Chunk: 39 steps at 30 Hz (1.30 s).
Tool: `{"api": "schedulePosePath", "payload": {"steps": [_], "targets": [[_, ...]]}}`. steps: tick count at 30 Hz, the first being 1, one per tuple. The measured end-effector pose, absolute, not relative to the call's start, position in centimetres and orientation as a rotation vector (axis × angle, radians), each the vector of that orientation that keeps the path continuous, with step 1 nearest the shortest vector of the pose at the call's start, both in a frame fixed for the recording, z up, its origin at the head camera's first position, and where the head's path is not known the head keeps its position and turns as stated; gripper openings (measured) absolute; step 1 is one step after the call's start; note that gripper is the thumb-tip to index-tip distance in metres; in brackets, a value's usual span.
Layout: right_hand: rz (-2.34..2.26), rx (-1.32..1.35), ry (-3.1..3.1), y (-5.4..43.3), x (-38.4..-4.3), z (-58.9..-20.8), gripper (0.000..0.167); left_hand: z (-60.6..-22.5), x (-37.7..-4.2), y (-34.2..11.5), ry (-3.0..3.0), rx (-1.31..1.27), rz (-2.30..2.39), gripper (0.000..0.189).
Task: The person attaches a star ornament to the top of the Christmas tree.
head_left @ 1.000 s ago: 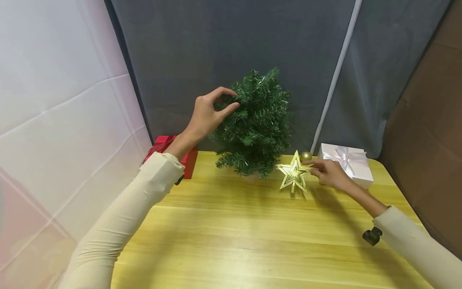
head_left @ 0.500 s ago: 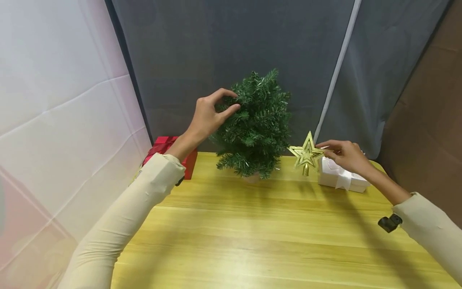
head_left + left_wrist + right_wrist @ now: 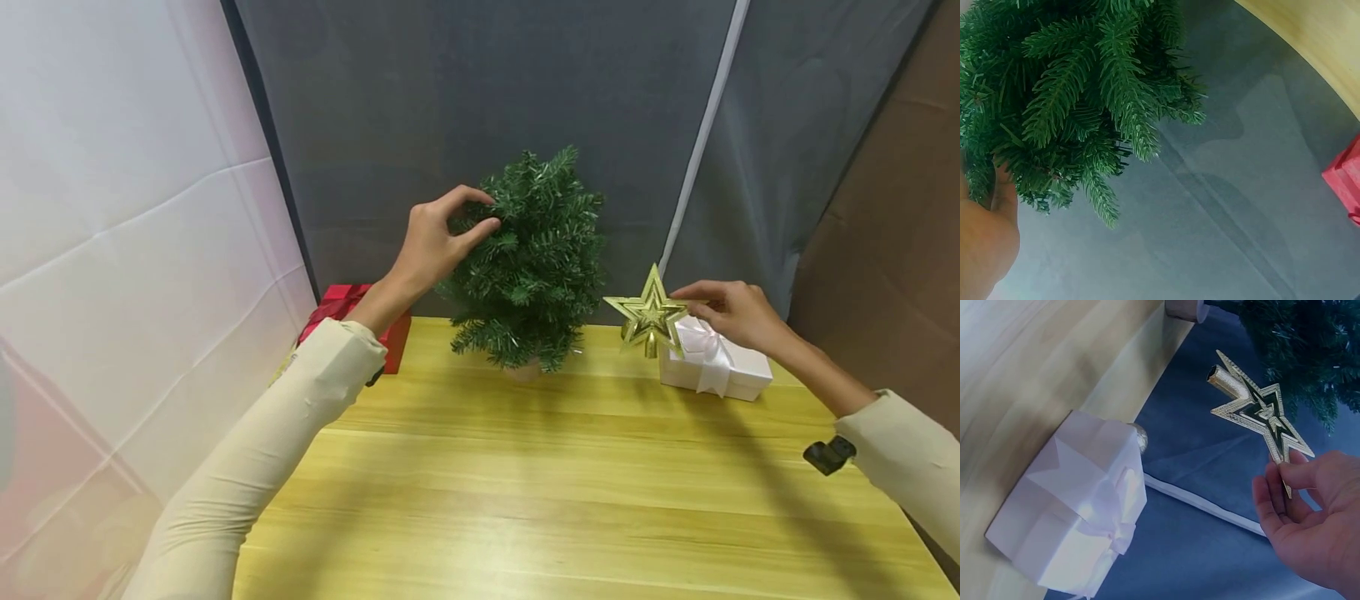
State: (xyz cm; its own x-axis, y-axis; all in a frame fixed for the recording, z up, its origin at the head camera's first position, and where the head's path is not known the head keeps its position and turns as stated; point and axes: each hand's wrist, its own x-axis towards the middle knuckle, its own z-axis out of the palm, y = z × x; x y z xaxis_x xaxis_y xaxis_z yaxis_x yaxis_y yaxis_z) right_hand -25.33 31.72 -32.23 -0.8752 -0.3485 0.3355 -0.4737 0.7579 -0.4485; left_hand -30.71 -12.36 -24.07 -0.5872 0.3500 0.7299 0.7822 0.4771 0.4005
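Note:
A small green artificial Christmas tree (image 3: 528, 258) stands at the back of the table. My left hand (image 3: 435, 237) is at its upper left side, thumb and fingers curled about the branches; in the left wrist view the fingertips are hidden among the needles. My right hand (image 3: 738, 315) pinches one point of a gold star tree topper (image 3: 651, 317) between thumb and fingers. The star is held up right of the tree, its hollow socket pointing down. In the right wrist view the socket opening (image 3: 1212, 374) shows, and the star is apart from the tree.
Under my right hand sits a white gift box (image 3: 720, 371) with a pale ribbon. A gold ball (image 3: 1141, 437) lies behind it. A red gift box (image 3: 396, 342) stands left of the tree, partly behind my left forearm. A grey curtain (image 3: 360, 100) hangs behind the table.
My right hand has lifted the star off the table and moved it up and to the right, in front of the white gift box. My left hand stays at the tree.

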Motion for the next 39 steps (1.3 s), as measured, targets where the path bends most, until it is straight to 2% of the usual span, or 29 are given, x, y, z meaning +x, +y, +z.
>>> {"api": "schedulePosePath", "payload": {"steps": [21, 39], "targets": [[0.749, 0.438, -2.779, 32.3, -24.9, -27.8, 0.029, -24.4, -31.0, -12.4, -2.138, -0.937, -1.015, 0.028], [0.748, 0.33, -2.697, 32.5, -24.9, -21.1, 0.031, -24.8, -31.2, -12.4, -2.104, -0.956, -1.035, 0.027]]}}
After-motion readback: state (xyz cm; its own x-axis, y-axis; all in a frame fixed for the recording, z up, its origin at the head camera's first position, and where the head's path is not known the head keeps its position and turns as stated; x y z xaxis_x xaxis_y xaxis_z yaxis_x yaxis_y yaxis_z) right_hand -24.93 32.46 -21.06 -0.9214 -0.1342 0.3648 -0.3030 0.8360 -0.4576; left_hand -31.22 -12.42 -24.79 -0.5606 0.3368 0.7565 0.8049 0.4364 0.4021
